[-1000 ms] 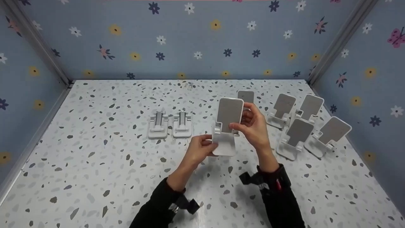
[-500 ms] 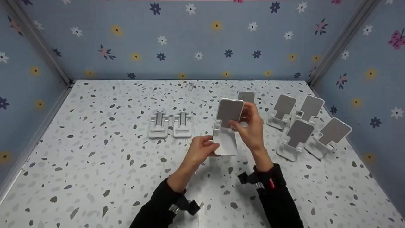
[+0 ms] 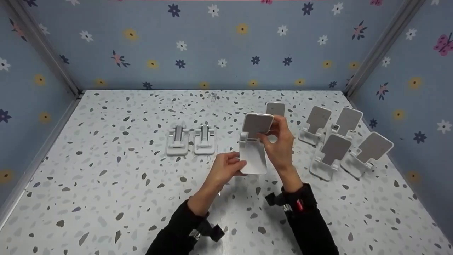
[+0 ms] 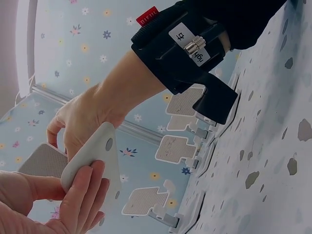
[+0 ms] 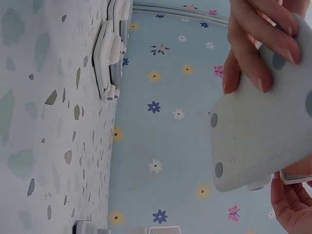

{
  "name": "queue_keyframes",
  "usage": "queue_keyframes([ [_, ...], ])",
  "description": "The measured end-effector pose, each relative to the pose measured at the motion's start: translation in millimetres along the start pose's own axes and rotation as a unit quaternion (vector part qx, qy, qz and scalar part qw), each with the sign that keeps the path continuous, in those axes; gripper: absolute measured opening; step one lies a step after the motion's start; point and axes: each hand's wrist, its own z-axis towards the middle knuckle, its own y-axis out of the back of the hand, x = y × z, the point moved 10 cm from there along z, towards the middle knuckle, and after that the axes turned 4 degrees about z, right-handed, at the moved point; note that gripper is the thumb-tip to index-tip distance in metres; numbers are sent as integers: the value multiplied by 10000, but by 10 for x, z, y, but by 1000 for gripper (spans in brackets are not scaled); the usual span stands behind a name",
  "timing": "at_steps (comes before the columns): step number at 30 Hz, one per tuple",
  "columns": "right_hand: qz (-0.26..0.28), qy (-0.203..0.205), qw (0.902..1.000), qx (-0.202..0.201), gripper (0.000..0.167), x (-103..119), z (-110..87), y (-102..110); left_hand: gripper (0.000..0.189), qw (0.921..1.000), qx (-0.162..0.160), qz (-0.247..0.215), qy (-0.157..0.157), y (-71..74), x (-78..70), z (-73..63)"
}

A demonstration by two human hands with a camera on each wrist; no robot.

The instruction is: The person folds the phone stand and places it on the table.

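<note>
Pinching the left edge of a white folding phone stand's base plate between thumb and fingers, the left hand point(image 3: 226, 167) supports it from below, while the right hand point(image 3: 280, 143) grips the tilted upper panel point(image 3: 257, 124), thumb on its grey pad and fingers behind. The held phone stand point(image 3: 253, 161) is raised off the tabletop near its middle; the right wrist view shows round grey feet point(image 5: 219, 169) on its underside. Black sleeves point(image 3: 311, 230) and black wrist straps point(image 3: 300, 198) cover the forearms. The tabletop point(image 3: 106, 187) is white with grey and brownish terrazzo-like flecks, enclosed at the back and both sides by a light-blue wall covering point(image 3: 205, 32) printed with white, yellow and navy flowers and pink sprigs; a pink butterfly point(image 3: 444, 44) shows on the right side. Grey metal corner posts point(image 3: 385, 47) rise at the two rear corners. Left of the hands, two folded stands point(image 3: 177, 143) lie side by side, just apart. Behind the right hand is a lone unfolded stand point(image 3: 275, 108), its lower part hidden by that hand and the held one. Farther right, four unfolded stands point(image 3: 334, 150) are grouped close together, panels leaning back. In the left wrist view, the right forearm and its strap block part of the wall and some of those stands.
</note>
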Motion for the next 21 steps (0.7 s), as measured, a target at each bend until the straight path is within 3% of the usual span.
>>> queue_keyframes([
  [12,-714,66,9970,288,62,110,68,26,38,10000,32,-74,-25,27,4,17],
  [21,-874,441,9944,392,35,353,300,63,43,10000,-52,-23,69,56,22,18],
])
